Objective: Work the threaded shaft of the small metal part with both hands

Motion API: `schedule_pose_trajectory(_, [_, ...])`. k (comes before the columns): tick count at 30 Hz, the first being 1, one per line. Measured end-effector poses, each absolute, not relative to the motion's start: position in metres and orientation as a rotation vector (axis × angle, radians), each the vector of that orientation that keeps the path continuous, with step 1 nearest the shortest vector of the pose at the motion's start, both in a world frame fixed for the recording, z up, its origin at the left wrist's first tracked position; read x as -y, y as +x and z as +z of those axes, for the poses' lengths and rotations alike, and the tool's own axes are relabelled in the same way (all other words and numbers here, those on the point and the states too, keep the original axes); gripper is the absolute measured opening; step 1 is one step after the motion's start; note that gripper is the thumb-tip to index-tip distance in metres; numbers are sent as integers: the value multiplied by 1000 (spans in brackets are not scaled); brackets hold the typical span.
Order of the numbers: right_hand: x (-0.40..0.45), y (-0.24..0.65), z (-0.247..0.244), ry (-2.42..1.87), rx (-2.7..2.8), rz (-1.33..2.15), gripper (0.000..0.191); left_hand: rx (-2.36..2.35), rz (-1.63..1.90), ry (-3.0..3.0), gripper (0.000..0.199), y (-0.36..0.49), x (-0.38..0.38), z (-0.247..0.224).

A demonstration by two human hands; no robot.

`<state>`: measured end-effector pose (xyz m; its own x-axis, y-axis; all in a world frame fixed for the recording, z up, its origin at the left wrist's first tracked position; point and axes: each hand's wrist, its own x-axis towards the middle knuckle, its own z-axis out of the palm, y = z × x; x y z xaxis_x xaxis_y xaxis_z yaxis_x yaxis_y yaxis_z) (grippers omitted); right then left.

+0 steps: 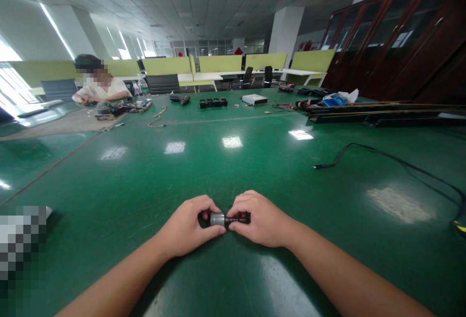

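Observation:
Low over the green tabletop, both hands grip a small metal part, whose exact kind I cannot make out. Its left portion is a silver cylinder (217, 219), and a thin dark ribbed shaft (236, 220) runs out to the right. The fingers and thumb of my left hand (189, 222) are closed around the cylinder. Around the shaft, my right hand (262, 217) is closed, with its thumb and fingertips close to the cylinder. The part lies roughly level between the two hands, and its outer ends are partly hidden by the palms.
A black cable (389, 151) curves across the green table (163, 176) at right. Farther back lie a power drill (180, 99), a black bracket-like part (213, 103), a white box (254, 99) and long dark strips (364, 113). A person (102, 86) sits at the far left.

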<state>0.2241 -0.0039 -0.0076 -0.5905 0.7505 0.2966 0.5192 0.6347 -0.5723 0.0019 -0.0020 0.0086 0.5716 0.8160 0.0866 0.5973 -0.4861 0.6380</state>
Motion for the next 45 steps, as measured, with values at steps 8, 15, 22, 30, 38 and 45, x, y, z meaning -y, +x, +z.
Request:
schedule_pose_trajectory(8, [5, 226, -7, -992, 2346, 573, 9, -1134, 516, 2250, 19, 3, 1, 9])
schedule_pose_trajectory(15, [5, 228, -4, -991, 2360, 573, 10, -1139, 508, 2245, 19, 3, 2, 9])
schedule_pose_trajectory(22, [4, 230, -4, -1026, 2361, 570, 8, -1134, 511, 2249, 18, 2, 2, 7])
schedule_pose_trajectory(30, [4, 232, -2, -1072, 2363, 583, 6, -1147, 505, 2247, 19, 2, 3, 9])
schedule_pose_trajectory(38, [4, 235, 0, -1105, 2346, 594, 5, -1144, 510, 2247, 19, 3, 3, 10])
schedule_pose_trajectory(45, [4, 236, -2, -1103, 2343, 592, 6, -1154, 507, 2247, 19, 3, 3, 10])
